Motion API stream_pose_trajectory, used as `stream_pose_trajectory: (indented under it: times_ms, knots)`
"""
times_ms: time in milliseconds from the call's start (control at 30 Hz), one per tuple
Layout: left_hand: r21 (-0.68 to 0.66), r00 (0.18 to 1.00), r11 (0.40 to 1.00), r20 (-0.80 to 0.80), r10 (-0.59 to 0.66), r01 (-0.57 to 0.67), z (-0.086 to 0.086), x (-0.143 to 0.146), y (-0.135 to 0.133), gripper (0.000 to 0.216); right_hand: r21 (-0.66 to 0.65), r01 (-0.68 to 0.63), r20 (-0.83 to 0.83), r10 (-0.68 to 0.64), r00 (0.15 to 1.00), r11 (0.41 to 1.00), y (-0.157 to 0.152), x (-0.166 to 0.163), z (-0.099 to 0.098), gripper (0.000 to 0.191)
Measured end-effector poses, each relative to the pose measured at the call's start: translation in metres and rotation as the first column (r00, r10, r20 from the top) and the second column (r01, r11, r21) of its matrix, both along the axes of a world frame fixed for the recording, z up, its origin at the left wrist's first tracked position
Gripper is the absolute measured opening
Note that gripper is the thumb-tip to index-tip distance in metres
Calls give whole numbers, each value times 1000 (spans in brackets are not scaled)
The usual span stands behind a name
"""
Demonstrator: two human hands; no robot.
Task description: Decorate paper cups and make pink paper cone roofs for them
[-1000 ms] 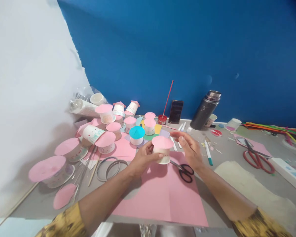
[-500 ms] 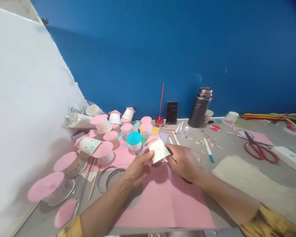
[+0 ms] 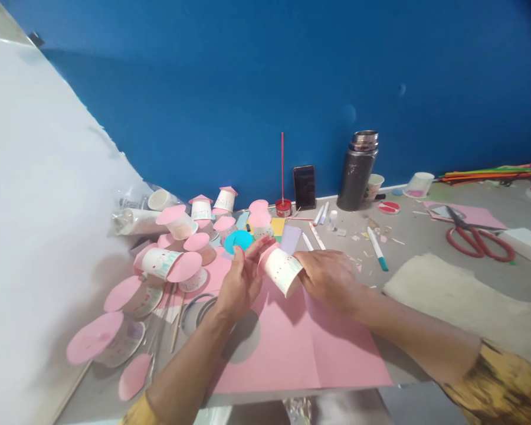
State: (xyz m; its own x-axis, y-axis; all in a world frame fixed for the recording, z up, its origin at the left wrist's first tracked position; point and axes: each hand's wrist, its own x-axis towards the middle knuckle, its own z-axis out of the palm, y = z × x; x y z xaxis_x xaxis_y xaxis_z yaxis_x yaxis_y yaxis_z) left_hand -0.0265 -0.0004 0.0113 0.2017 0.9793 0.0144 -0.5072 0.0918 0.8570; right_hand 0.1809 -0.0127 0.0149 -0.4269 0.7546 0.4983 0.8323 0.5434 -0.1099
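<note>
A decorated white paper cup [image 3: 281, 268] is tilted on its side over the pink sheet, its open end facing down and right. My right hand [image 3: 330, 274] grips it by the rim, some fingers hidden behind or inside the cup. My left hand [image 3: 242, 280] is open, fingers stretched out and thumb apart, beside the pink paper disc [image 3: 265, 260] on the cup's base; the fingers seem to touch the disc. Under both hands lies a large pink paper sheet [image 3: 287, 360]. Just behind my left hand sits a cup with a blue disc [image 3: 238, 241].
Several cups topped with pink discs [image 3: 95, 336] crowd the left side. Grey rings [image 3: 199, 316] lie by my left forearm. A phone [image 3: 304, 187] and a dark flask [image 3: 358, 171] stand at the wall. Red-handled scissors [image 3: 480, 241], a marker [image 3: 377, 248] and paper scraps lie right.
My left hand has let go of the cup's side and opened, moving to its pink-disc end. The cup has tipped further onto its side in my right hand. The view has shifted slightly.
</note>
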Motion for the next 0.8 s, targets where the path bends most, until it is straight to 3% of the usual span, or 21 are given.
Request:
stream_pose_trajectory:
  times_ms: [400, 800]
  knots:
    - [-5, 996, 997, -47, -74, 74, -4, 6, -7, 74, -303, 71, 124, -35, 992, 950, -5, -7, 16, 13]
    - [-12, 993, 994, -45, -110, 109, -1, 8, -10, 77, -353, 73, 39, -64, 997, 933, 0, -7, 11, 19]
